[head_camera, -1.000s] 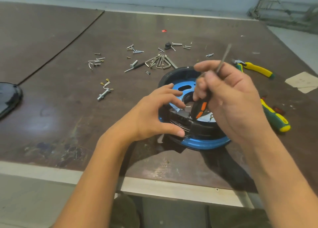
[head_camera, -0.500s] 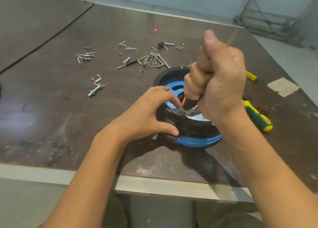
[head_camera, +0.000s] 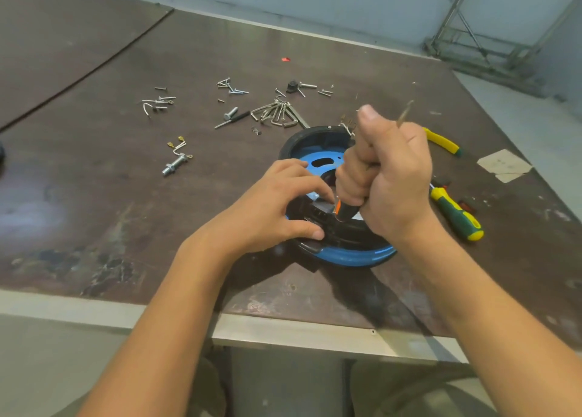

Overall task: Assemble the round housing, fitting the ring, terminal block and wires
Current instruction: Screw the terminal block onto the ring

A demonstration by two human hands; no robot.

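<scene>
Seating the dark terminal block (head_camera: 318, 211) into the near side of the round housing (head_camera: 315, 136) looks like the step in hand. The housing lies flat on the table (head_camera: 157, 221), close to its front edge, with the blue ring (head_camera: 352, 254) showing along its near rim.

The left hand (head_camera: 277, 202) grips the near-left rim. Its thumb presses on the outer wall and its fingers curve over the top towards the block, slightly apart. The right hand (head_camera: 390, 177) is a tight fist clamped on a screwdriver (head_camera: 345, 208), thumb on top. The black-and-orange handle end pokes out below the fist, right at the block, and a thin blurred shaft seems to stick out above. Whether the handle touches the block cannot be told.

To do this well, the push should probably go straight down onto the block, short and firm, while the left hand keeps the housing from sliding. The left fingertips sit just beside the tool end, so they risk a pinch — drawing them back a little would be safer. A tilted block could jam, so it helps to check that it sits level before pressing harder.

The short wires (head_camera: 178, 145) still lie well apart to the left, near the loose screws (head_camera: 233, 89).
</scene>
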